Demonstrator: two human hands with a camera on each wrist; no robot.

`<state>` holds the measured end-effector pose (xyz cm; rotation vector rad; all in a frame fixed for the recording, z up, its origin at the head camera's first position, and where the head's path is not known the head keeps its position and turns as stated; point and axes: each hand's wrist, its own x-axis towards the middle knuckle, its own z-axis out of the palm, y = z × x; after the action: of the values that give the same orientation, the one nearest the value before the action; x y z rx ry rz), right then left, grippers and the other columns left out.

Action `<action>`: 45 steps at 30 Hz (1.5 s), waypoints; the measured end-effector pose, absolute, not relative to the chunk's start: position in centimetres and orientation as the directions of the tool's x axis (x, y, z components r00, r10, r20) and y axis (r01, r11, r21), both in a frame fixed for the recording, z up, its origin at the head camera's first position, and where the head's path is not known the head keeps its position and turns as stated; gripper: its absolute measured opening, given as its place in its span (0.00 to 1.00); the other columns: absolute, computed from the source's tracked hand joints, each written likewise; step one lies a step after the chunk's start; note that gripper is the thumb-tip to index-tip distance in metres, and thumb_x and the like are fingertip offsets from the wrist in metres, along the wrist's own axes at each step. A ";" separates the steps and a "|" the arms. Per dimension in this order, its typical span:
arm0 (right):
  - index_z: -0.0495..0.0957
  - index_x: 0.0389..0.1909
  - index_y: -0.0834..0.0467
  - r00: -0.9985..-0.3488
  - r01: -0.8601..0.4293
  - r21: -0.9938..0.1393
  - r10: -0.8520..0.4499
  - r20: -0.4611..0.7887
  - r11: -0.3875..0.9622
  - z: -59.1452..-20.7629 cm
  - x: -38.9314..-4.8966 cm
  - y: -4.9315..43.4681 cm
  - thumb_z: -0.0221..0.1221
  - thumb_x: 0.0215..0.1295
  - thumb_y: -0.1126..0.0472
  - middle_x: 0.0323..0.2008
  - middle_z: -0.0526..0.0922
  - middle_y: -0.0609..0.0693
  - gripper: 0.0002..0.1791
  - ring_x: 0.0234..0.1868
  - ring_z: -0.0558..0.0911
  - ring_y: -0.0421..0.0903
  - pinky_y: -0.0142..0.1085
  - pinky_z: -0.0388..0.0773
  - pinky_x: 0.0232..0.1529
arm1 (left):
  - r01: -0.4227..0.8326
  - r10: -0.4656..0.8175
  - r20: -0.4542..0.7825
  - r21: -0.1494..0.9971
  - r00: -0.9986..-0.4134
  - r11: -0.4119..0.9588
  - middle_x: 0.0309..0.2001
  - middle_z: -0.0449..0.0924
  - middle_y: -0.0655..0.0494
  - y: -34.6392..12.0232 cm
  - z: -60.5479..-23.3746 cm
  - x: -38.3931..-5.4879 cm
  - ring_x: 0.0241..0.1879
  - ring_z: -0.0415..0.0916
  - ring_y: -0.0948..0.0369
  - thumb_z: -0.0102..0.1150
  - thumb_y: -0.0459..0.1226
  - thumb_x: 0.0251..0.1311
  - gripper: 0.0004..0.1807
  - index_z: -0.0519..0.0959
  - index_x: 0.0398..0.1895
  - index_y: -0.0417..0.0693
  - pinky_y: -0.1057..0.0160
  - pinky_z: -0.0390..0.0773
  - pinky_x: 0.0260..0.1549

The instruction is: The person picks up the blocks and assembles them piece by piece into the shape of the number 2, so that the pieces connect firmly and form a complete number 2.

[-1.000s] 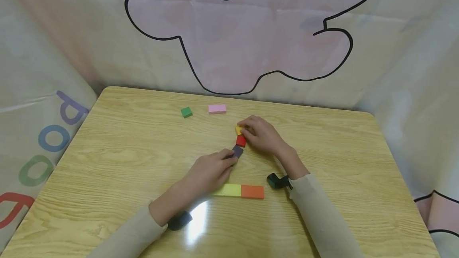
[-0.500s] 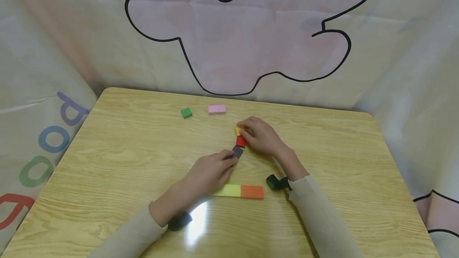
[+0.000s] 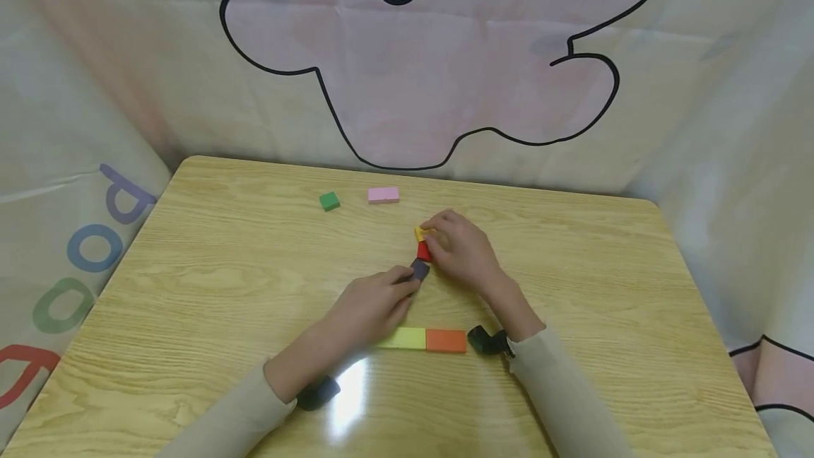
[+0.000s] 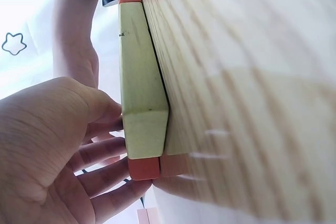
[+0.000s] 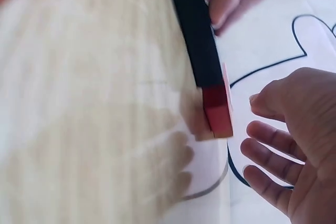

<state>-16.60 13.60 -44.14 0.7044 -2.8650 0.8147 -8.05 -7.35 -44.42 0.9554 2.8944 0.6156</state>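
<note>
My left hand [image 3: 372, 302] pinches a dark block [image 3: 420, 269] between thumb and fingers. Touching its far end is a red block [image 3: 423, 251], with a yellow block [image 3: 420, 233] beyond that. Beside these two is my right hand [image 3: 463, 246]. The right wrist view shows that hand [image 5: 299, 150] with fingers spread and a gap between them and the red block [image 5: 216, 108]. Under my left forearm lies a yellow-green block [image 3: 407, 338], end to end with an orange block [image 3: 446, 341]. In the left wrist view the yellow-green block [image 4: 139, 66] hides the left fingertips.
Toward the far edge of the wooden table [image 3: 572, 267] lie a green block [image 3: 329, 201] and a pink block [image 3: 384, 195]. A printed cloth [image 3: 445, 76] hangs behind the table. Dark wrist cameras [image 3: 486, 340] sit on both wrists near the tabletop.
My right hand has drawn slightly back toward me, its fingers easing off the yellow block. The left hand keeps its hold on the dark block. The head view has shifted slightly.
</note>
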 end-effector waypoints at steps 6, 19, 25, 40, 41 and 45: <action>0.90 0.45 0.55 -0.876 -0.482 -0.417 -0.420 0.237 0.771 -44.3 -15.7 13.1 0.67 0.71 0.58 0.51 0.89 0.51 0.08 0.54 0.88 0.51 0.47 0.87 0.53 | 0.578 0.583 0.114 0.374 -0.805 0.725 0.62 0.83 0.54 -7.4 -44.5 -8.1 0.51 0.87 0.58 0.58 0.42 0.77 0.18 0.85 0.63 0.50 0.58 0.88 0.48; 0.90 0.46 0.57 -0.878 -0.478 -0.372 -0.420 0.228 0.796 -44.1 -15.7 12.8 0.67 0.72 0.58 0.52 0.88 0.53 0.08 0.53 0.88 0.51 0.47 0.88 0.52 | 0.570 0.582 0.098 0.380 -0.808 0.728 0.62 0.83 0.53 -7.3 -44.7 -8.3 0.51 0.87 0.58 0.57 0.42 0.77 0.18 0.85 0.64 0.50 0.59 0.89 0.48; 0.91 0.47 0.57 -0.867 -0.499 -0.351 -0.452 0.210 0.792 -43.9 -15.5 12.4 0.66 0.73 0.59 0.53 0.89 0.53 0.09 0.56 0.87 0.53 0.47 0.87 0.56 | 0.586 0.584 0.128 0.363 -0.801 0.724 0.60 0.84 0.54 -7.3 -44.3 -8.4 0.46 0.86 0.59 0.57 0.42 0.77 0.17 0.85 0.63 0.50 0.61 0.88 0.42; 0.91 0.47 0.55 -0.858 -0.511 -0.320 -0.493 0.143 0.798 -43.6 -15.5 12.6 0.67 0.72 0.55 0.58 0.86 0.55 0.10 0.60 0.85 0.55 0.50 0.86 0.57 | 0.587 0.590 0.122 0.378 -0.798 0.716 0.61 0.84 0.53 -7.4 -44.5 -8.3 0.48 0.87 0.60 0.57 0.41 0.78 0.18 0.84 0.64 0.49 0.61 0.88 0.44; 0.91 0.46 0.55 -0.857 -0.514 -0.313 -0.497 0.139 0.798 -43.6 -15.5 12.6 0.67 0.72 0.55 0.59 0.86 0.55 0.10 0.59 0.85 0.55 0.50 0.86 0.57 | 0.587 0.589 0.124 0.379 -0.799 0.716 0.61 0.84 0.53 -7.4 -44.5 -8.2 0.49 0.87 0.60 0.57 0.41 0.78 0.18 0.84 0.64 0.49 0.61 0.88 0.44; 0.90 0.49 0.55 -0.850 -0.526 -0.301 -0.507 0.145 0.796 -43.7 -15.5 12.5 0.67 0.72 0.56 0.58 0.86 0.55 0.11 0.58 0.86 0.55 0.49 0.86 0.56 | 0.587 0.587 0.130 0.375 -0.799 0.717 0.60 0.84 0.53 -7.4 -44.5 -8.1 0.48 0.87 0.60 0.57 0.42 0.78 0.18 0.85 0.64 0.49 0.61 0.88 0.44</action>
<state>-15.45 12.54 -43.75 0.8410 -2.9230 0.5163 -8.15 -7.44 -44.49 0.9956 2.9125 0.6368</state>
